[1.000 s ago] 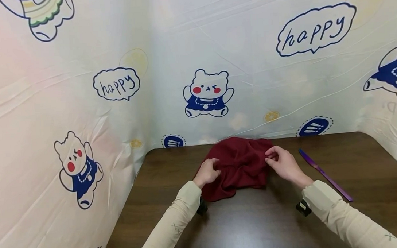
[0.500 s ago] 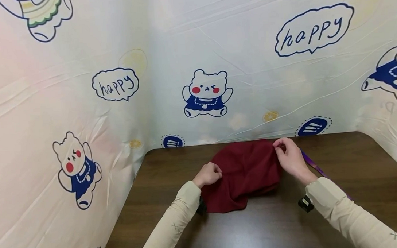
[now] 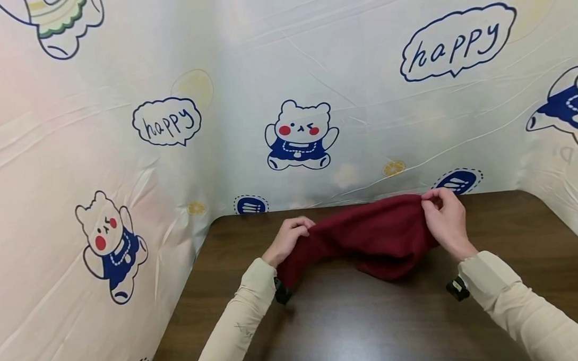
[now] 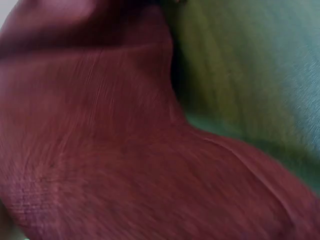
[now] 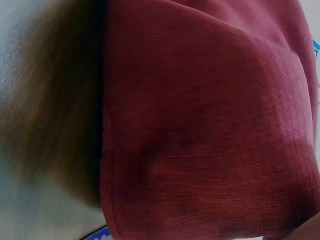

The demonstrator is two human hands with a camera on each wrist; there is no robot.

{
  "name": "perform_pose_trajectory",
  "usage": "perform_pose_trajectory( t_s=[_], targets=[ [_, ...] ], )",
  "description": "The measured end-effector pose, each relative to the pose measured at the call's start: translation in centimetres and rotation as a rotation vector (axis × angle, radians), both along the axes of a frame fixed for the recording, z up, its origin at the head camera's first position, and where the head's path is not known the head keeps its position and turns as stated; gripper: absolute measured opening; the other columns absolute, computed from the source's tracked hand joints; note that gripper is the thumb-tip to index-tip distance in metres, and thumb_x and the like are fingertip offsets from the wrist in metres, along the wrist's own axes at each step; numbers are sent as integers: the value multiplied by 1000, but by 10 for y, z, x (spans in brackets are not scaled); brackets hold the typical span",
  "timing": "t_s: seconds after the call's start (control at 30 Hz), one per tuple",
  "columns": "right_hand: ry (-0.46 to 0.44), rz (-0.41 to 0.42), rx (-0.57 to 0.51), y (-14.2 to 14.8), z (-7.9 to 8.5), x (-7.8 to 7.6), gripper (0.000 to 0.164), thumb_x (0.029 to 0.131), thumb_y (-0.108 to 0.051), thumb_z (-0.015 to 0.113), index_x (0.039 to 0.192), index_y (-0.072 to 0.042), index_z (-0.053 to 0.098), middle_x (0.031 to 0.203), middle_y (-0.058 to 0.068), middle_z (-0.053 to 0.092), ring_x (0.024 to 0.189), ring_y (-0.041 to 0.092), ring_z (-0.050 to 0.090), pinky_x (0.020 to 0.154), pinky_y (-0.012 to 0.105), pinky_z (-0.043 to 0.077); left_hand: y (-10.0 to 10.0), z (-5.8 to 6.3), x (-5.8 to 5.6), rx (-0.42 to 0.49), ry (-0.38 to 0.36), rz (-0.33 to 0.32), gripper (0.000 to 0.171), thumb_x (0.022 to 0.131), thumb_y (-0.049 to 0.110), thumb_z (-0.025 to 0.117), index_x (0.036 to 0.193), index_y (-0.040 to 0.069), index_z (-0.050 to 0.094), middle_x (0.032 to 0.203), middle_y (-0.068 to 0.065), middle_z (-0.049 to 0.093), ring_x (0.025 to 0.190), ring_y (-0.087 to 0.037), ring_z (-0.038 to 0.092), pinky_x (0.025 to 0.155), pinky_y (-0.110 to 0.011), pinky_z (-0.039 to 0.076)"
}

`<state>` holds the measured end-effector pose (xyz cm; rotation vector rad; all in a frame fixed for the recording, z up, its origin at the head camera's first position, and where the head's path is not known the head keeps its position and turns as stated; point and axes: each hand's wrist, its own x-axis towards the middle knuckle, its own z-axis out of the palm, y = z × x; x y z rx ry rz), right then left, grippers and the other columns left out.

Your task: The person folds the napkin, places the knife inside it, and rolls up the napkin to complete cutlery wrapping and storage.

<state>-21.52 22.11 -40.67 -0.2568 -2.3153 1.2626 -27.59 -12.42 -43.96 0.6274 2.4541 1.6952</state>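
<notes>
A pale printed sheet hangs round the table, with bears, lemon slices and the word "happy" on it. The dark red cloth is at twelve o'clock on the tabletop, by the far edge. Its long axis slants from two o'clock to eight — one corner points up at two, a narrow tail droops toward eight, and a loose fold sags at five. Cream sleeves reach in from five and seven o'clock. The right hand pinches the cloth's upper corner, thumb and fingertips together. The left hand, at the cloth's nine o'clock, pinches its edge. A small black box sits under each wrist. In the right wrist view, a blue-purple sliver shows at seven o'clock — too little to identify.
</notes>
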Motion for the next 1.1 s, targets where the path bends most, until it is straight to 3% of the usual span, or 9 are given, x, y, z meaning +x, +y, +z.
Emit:
perform_pose_trajectory(
  t_s=[0.1, 0.2, 0.3, 0.37, 0.47, 0.57, 0.7, 0.87, 1.1],
  targets=[
    [-82, 20, -1, 7, 0, 2, 26, 97, -24, 46, 103, -3, 61, 100, 13, 60, 80, 9, 45, 71, 28, 36, -3, 2, 4, 18, -192, -226, 20, 88, 3, 44, 82, -8, 60, 91, -4, 66, 82, -14, 57, 76, -27, 46],
    [-149, 51, 61, 14, -3, 3, 29, 97, -26, 43, 103, -4, 62, 96, 13, 61, 82, 16, 48, 68, 27, 37, -2, 0, 6, -102, -283, -322, 30, 97, 11, 42, 85, -7, 62, 82, -3, 64, 66, -13, 58, 68, -28, 51],
    [-193, 89, 133, 19, -8, 3, 27, 95, -25, 44, 101, -5, 62, 89, 12, 61, 79, 21, 50, 64, 27, 38, 0, -2, 7, -327, -248, -318, 28, 100, 16, 47, 94, -5, 65, 83, -11, 66, 60, -22, 61, 64, -28, 51],
    [-217, 128, 177, 22, -11, 3, 26, 95, -24, 46, 101, -5, 62, 88, 12, 62, 79, 23, 52, 65, 28, 39, 1, -5, 7, -492, -187, -299, 26, 101, 19, 48, 100, 0, 67, 92, -11, 69, 68, -23, 64, 67, -27, 51],
    [-253, 227, 251, 26, -15, 3, 26, 95, -22, 50, 106, -1, 61, 95, 17, 64, 82, 27, 56, 69, 34, 43, 1, -8, 6, -635, -168, -277, 24, 98, 21, 52, 108, 5, 67, 102, -11, 68, 82, -21, 63, 70, -26, 47],
    [-305, 339, 344, 28, -22, 1, 34, 93, -22, 57, 112, 5, 58, 107, 27, 61, 92, 36, 58, 78, 45, 47, 4, -11, 8, -677, -252, -289, 25, 97, 25, 56, 109, 6, 66, 99, -11, 68, 81, -20, 62, 67, -27, 48],
    [-443, 444, 438, 31, -28, 2, 52, 90, -30, 61, 118, 13, 52, 112, 35, 55, 101, 45, 54, 84, 55, 46, 10, -12, 13, -712, -348, -329, 29, 95, 27, 59, 112, 4, 62, 89, -13, 66, 74, -31, 65, 59, -31, 50],
    [-590, 472, 495, 34, -26, 8, 63, 88, -41, 61, 113, 15, 50, 105, 35, 55, 96, 47, 52, 75, 55, 48, 17, -12, 18, -743, -345, -332, 33, 93, 26, 62, 116, 3, 59, 80, -1, 58, 61, -24, 60, 58, -32, 50],
    [-639, 503, 505, 49, -25, 10, 54, 89, -41, 61, 100, 12, 56, 88, 22, 63, 80, 33, 60, 67, 44, 49, 22, -17, 20, -761, -324, -334, 34, 91, 25, 65, 117, 4, 58, 81, -3, 60, 57, -15, 52, 53, -25, 45]
  ],
)
